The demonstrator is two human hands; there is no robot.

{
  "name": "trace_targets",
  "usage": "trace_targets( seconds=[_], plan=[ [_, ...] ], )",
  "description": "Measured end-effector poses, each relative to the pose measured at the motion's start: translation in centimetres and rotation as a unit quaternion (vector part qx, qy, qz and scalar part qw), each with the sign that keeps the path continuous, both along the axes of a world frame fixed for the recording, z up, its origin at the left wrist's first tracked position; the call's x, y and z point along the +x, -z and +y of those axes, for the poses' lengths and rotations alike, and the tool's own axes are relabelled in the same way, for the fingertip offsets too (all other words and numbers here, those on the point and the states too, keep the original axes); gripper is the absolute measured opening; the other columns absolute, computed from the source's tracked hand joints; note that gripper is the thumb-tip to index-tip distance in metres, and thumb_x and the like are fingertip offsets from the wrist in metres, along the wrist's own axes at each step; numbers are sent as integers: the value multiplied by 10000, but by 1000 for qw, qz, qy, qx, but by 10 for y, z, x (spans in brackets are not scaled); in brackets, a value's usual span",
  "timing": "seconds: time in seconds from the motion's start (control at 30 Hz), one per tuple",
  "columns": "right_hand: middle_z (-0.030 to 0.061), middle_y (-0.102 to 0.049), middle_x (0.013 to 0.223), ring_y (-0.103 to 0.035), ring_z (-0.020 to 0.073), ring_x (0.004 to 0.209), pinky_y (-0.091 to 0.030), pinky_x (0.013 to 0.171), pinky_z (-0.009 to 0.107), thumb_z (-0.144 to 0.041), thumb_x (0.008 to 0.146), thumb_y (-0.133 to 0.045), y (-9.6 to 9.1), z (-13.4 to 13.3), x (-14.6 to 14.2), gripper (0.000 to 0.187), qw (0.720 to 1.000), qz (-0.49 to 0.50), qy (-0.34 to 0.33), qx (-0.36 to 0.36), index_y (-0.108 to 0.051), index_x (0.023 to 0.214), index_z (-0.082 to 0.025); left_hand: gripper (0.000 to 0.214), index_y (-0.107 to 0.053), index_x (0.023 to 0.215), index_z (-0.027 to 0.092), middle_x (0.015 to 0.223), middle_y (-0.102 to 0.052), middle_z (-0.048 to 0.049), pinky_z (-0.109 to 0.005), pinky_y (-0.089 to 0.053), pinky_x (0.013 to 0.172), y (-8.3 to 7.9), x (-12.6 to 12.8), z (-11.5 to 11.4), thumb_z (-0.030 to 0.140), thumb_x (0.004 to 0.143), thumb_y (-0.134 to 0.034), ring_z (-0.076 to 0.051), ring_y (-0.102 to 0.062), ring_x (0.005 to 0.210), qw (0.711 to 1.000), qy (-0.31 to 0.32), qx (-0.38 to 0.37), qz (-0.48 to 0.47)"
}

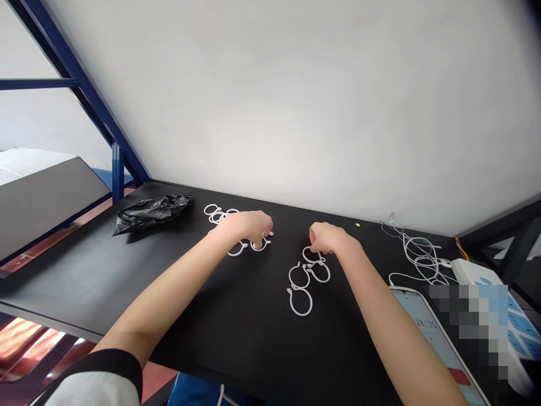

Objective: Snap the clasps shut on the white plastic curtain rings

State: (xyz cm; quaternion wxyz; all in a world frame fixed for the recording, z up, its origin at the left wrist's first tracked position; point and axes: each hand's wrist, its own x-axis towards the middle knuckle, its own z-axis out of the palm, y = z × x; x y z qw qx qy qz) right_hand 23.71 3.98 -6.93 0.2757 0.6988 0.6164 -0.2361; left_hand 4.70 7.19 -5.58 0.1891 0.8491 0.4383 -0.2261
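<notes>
My left hand (256, 226) is low over the black tabletop, fingers bent down onto a white plastic ring (265, 245). More such rings, including a white ring (212, 210) at the far end, lie in a loose group beside and partly behind this hand. To the right, my right hand (327, 237) has its fingers curled together at the upper edge of another white ring (311, 261); the fingertips are partly hidden. Just below it lie several rings, the nearest a white ring (301, 314) with a gap and small knobbed ends.
A crumpled black plastic bag (154, 213) lies at the left of the black table (249, 332). At the right are a lit phone (426, 327), tangled white cables (422, 256) and a white power strip (469, 272). A white wall (296, 113) rises behind.
</notes>
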Motion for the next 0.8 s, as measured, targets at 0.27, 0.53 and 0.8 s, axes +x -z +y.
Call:
trace_targets(
  seconds=[0.27,0.53,0.8],
  plan=[
    [101,-589,1236,-616,223,1050,-542,876,436,-355,933,-590,2,-1,1,358,999,27,13,20,-563,1234,-162,535,-640,1202,204,1275,-614,-117,-324,-519,688,-3,-2,0,195,671,-700,-280,-660,949,1000,-5,25,7],
    [75,-674,963,-644,171,817,-539,740,330,-255,953,-500,-2,-5,10,176,961,199,-1,194,-590,1065,-152,495,-592,1220,169,1187,-620,-111,-304,-469,773,-5,-9,-2,350,774,-704,-243,-616,986,991,21,101,-82],
    [16,-698,915,-656,140,792,-522,651,252,-306,956,-504,-26,-30,-11,187,778,514,-80,352,-663,983,-214,390,-512,950,174,955,-615,-31,-261,-404,631,-27,-3,-29,538,856,-615,-155,-556,786,902,99,159,-389]
  ],
)
